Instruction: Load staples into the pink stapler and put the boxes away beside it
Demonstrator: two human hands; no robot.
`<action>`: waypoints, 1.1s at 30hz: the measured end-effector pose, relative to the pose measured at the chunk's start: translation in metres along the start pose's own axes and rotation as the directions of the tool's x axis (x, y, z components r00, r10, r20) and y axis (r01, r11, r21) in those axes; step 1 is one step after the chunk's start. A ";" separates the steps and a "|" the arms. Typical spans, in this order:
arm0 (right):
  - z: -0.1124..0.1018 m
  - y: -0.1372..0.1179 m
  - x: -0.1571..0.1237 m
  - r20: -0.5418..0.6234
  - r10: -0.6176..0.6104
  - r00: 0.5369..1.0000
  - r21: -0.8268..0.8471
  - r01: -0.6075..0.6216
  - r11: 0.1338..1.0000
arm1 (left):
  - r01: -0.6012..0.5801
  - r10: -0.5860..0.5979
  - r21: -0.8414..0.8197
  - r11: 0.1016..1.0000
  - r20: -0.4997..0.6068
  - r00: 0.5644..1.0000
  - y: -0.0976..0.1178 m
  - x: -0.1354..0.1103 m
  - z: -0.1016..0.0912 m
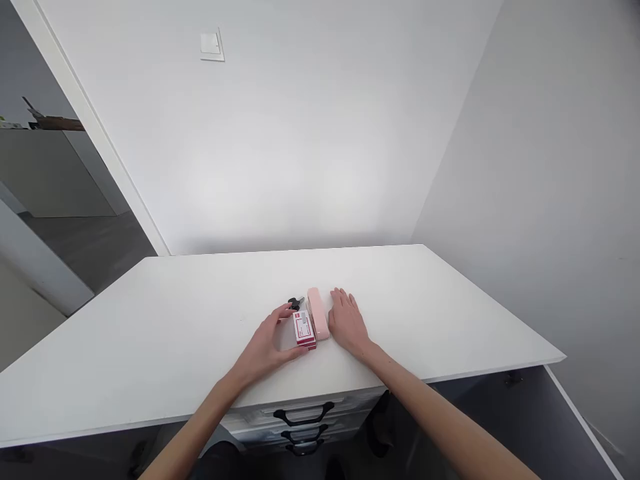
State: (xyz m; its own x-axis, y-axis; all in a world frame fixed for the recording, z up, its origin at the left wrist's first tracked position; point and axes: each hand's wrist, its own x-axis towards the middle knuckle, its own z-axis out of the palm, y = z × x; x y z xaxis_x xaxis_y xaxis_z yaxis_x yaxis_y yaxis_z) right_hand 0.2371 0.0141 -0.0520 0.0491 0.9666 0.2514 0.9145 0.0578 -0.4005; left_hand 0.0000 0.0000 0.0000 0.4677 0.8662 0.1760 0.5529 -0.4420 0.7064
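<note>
My left grip [263, 349] curves round the boxes [303, 327] at the stapler's [319, 315] 8 o'clock on the tabletop [150, 347]; I cannot tell if it pinches. I judge them light, stiff, best held by the ends. My right grip [346, 325] lies palm-down, unclenched.

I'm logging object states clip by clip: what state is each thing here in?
Small red-and-white boxes: stacked, left hand curved around them.
Pink stapler: lying on the tabletop beside the boxes.
Black-headed key: lying near the boxes' far end.
Right hand: open, resting beside the stapler.
Drawers: apparently shut.
Light switch: on or off, cannot tell.
</note>
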 end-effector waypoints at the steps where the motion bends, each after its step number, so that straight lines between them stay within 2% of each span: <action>1: 0.000 0.000 0.000 -0.006 -0.002 1.000 -0.005 0.002 1.000 | -0.004 0.004 -0.007 1.000 0.003 1.000 0.001 0.001 0.000; 7: 0.002 0.000 -0.001 -0.016 -0.013 1.000 -0.010 0.013 1.000 | 0.004 -0.004 0.013 1.000 0.000 1.000 0.007 -0.002 -0.003; 11: 0.002 0.001 -0.002 0.002 -0.019 1.000 -0.003 0.019 1.000 | 0.070 -0.065 0.071 0.995 -0.073 0.995 -0.001 -0.011 -0.019; 14: 0.003 0.001 -0.002 -0.004 -0.022 1.000 0.010 0.022 1.000 | 0.123 -0.111 0.109 0.986 -0.115 0.987 -0.012 -0.019 -0.041; 18: 0.005 0.003 -0.002 -0.002 -0.031 1.000 0.017 0.031 0.999 | 0.154 -0.125 0.223 0.963 -0.137 0.983 -0.021 -0.028 -0.081; 22: 0.005 0.003 -0.003 0.010 -0.035 0.999 0.006 0.035 0.999 | 0.219 -0.197 0.373 0.902 -0.095 0.976 -0.028 -0.032 -0.128; 26: 0.004 0.002 -0.004 0.006 -0.030 1.000 0.032 0.029 0.999 | 0.302 -0.305 0.487 0.820 -0.076 0.949 -0.039 -0.035 -0.170; 29: 0.002 0.001 -0.005 0.002 -0.026 1.000 0.057 0.026 0.998 | 0.368 -0.366 0.519 0.771 -0.110 0.924 -0.044 -0.039 -0.189; 33: 0.001 0.000 -0.006 0.003 -0.029 1.000 0.047 0.028 0.998 | 0.416 -0.416 0.526 0.742 -0.125 0.901 -0.051 -0.044 -0.201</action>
State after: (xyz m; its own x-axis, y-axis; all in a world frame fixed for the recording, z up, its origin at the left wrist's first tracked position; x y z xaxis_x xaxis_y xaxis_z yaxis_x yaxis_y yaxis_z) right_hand 0.2367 0.0091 -0.0548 0.0215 0.9654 0.2599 0.8954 0.0970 -0.4345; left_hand -0.1873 0.0317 0.0941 0.1046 0.9933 -0.0499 0.9675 -0.0900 0.2364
